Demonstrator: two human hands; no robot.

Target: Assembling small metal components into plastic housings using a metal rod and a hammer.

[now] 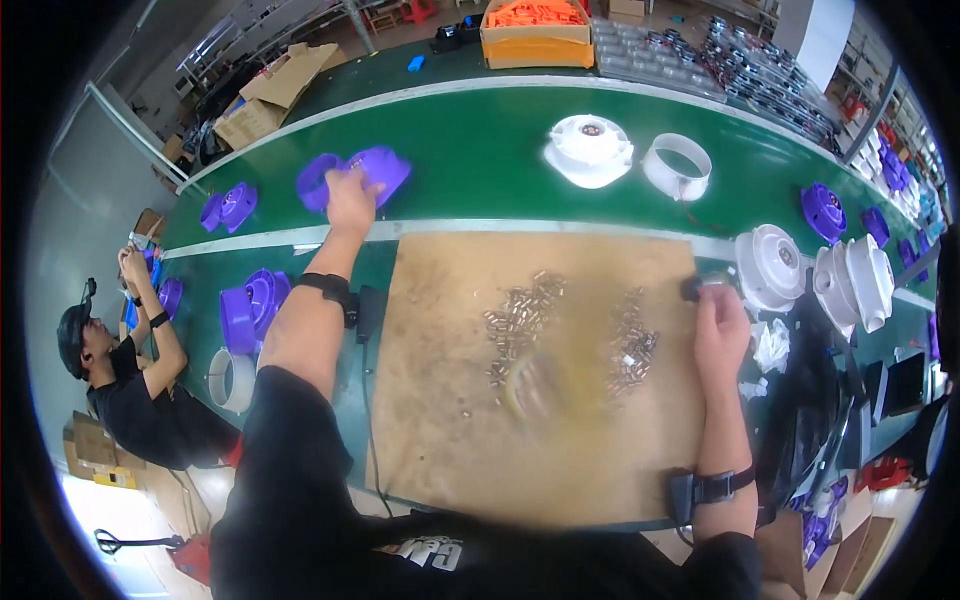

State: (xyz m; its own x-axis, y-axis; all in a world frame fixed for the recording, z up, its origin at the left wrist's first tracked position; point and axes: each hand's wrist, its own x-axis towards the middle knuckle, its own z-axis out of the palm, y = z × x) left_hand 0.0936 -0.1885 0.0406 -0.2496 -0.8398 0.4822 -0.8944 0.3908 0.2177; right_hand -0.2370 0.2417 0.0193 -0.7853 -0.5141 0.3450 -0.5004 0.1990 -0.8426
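Purple plastic fan shells (365, 172) are gripped by the left hand (350, 200), which is stretched far out over the green belt (480, 150); the fingers are curled around the edge of a shell, so it looks like it is being lifted or pulled closer. The right hand (718, 325) is kept at the right edge of the brown board (450, 420), closed on a small dark thing (695, 288) that is too blurred to be named. Small shiny metal parts (525, 320) are piled in the middle of the board, probably so that they can be reached easily by both hands. A blurry yellow ring (530, 385) is seen near the pile. White round fan parts (588, 148) and a white ring (678, 165) are set on the far side of the belt, and more white parts (770, 265) are stacked at the right. More purple shells (250, 305) are laid at the left. An orange crate (537, 35) and cardboard boxes (270, 95) are kept at the far side. Another person in black (140, 370) is seated at the left of the long belt, in a big work room.
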